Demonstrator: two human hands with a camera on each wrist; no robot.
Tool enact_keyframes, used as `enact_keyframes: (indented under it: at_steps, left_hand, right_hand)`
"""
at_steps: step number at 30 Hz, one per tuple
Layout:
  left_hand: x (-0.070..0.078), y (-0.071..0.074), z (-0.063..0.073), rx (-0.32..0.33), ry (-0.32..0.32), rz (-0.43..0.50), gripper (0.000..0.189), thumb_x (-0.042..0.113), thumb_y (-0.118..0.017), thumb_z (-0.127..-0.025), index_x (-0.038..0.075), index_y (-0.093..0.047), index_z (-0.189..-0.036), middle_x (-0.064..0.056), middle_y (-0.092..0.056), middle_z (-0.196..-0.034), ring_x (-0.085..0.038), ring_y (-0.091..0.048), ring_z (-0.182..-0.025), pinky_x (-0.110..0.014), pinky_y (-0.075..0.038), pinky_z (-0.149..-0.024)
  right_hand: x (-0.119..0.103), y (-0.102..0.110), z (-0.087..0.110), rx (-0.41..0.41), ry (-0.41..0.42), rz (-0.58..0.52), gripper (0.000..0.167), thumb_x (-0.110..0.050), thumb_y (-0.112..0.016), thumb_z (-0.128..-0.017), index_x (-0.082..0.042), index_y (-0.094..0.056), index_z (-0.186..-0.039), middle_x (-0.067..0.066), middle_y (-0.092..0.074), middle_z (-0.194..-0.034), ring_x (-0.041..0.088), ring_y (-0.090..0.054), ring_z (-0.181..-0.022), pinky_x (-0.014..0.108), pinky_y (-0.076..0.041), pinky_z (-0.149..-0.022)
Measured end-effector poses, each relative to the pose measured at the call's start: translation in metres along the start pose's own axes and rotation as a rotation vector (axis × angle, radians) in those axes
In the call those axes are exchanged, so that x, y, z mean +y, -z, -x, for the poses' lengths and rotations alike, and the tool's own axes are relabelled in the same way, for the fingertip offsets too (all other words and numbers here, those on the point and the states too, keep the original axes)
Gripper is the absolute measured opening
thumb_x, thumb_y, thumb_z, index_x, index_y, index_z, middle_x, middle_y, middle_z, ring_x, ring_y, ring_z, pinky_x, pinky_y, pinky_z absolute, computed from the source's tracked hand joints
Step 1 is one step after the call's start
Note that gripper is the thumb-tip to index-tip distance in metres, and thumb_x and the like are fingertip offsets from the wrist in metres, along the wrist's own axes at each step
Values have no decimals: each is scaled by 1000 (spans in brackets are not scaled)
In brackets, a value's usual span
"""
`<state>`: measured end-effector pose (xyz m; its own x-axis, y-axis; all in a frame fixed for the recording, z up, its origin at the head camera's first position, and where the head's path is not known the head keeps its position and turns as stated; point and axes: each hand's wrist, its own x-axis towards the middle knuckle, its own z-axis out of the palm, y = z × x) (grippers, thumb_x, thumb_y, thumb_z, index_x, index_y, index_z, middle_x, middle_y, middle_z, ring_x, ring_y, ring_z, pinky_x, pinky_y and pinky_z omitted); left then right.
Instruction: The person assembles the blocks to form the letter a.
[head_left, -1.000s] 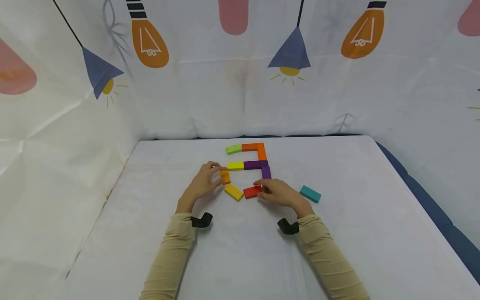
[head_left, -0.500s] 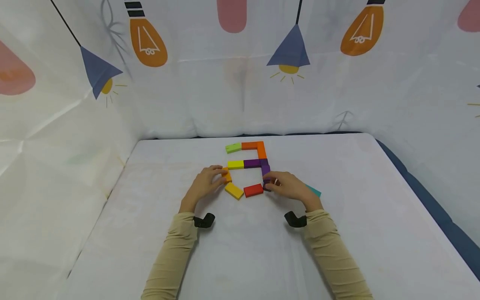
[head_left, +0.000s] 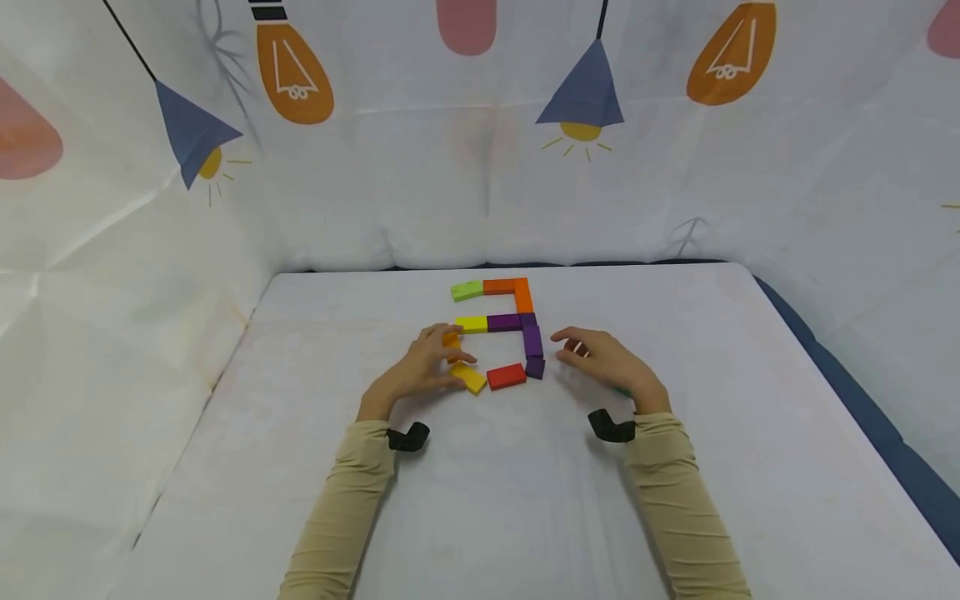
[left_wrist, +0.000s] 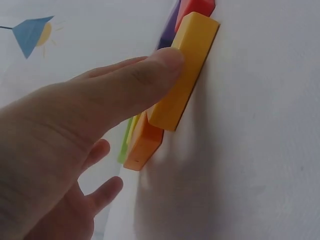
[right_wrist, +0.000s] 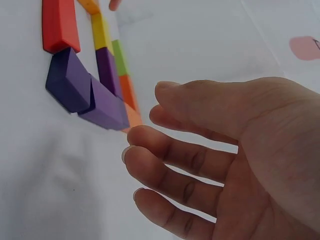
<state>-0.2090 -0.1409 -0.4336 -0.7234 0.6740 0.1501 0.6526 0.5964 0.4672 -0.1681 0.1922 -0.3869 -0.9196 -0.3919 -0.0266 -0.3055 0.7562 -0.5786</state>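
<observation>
In the head view my left hand (head_left: 420,367) pinches a yellow-orange block (head_left: 472,381), thumb on its near side. The left wrist view shows the thumb pressed on that block (left_wrist: 187,70), the index finger mostly hidden behind. An orange block (left_wrist: 144,144) lies close by its end, partly under the hand in the head view. My right hand (head_left: 607,360) hovers with loosely bent fingers, holding nothing, right of a small dark purple block (head_left: 535,368) and a longer purple block (head_left: 532,341). A red block (head_left: 506,377) lies between the yellow-orange and dark purple blocks.
Farther back lie a yellow block (head_left: 472,325), a purple block (head_left: 503,322), a lime green block (head_left: 467,291) and orange blocks (head_left: 522,295). A teal block (head_left: 622,392) is mostly covered by the right hand. A white table (head_left: 480,500) bears everything, with a printed curtain (head_left: 420,183) behind.
My right hand went from the red block to the dark purple block, then drew away right, now over the teal block. My left hand shifted from the orange block to the yellow-orange one.
</observation>
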Motion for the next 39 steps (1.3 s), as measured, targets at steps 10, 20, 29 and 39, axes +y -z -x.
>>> enact_keyframes:
  at_steps: [10,20,29,39]
  left_hand:
    - [1,-5,1,-25,-2,54,28,28,-74,-81,21,-71,-108,-13,-45,-144,-33,-25,-140,-58,-23,-113]
    - [4,-9,-2,0,19,38,36,31,-69,-86,16,-65,-119,-14,-43,-144,-32,-31,-137,-56,-26,-112]
    - [10,-8,-33,227,276,47,41,25,-62,-92,14,-55,-130,-9,-51,-134,-27,-49,-120,-47,-43,-102]
    - [0,-8,-57,171,350,31,32,17,-57,-94,11,-61,-125,-10,-56,-130,-28,-51,-118,-42,-41,-104]
  right_hand:
    - [2,0,0,-17,-1,-9,36,-27,-55,-95,-10,-56,-128,8,-64,-103,22,-57,-92,36,-49,-81]
    - [3,-3,2,-43,-8,-4,37,-27,-54,-96,-9,-55,-128,9,-64,-104,22,-57,-93,37,-49,-82]
    - [6,-9,1,-57,7,-12,36,-27,-55,-95,-10,-56,-127,6,-64,-101,20,-56,-91,33,-48,-79]
    - [5,-3,-4,-35,19,1,35,-27,-55,-96,-11,-56,-127,7,-65,-103,20,-57,-91,34,-49,-79]
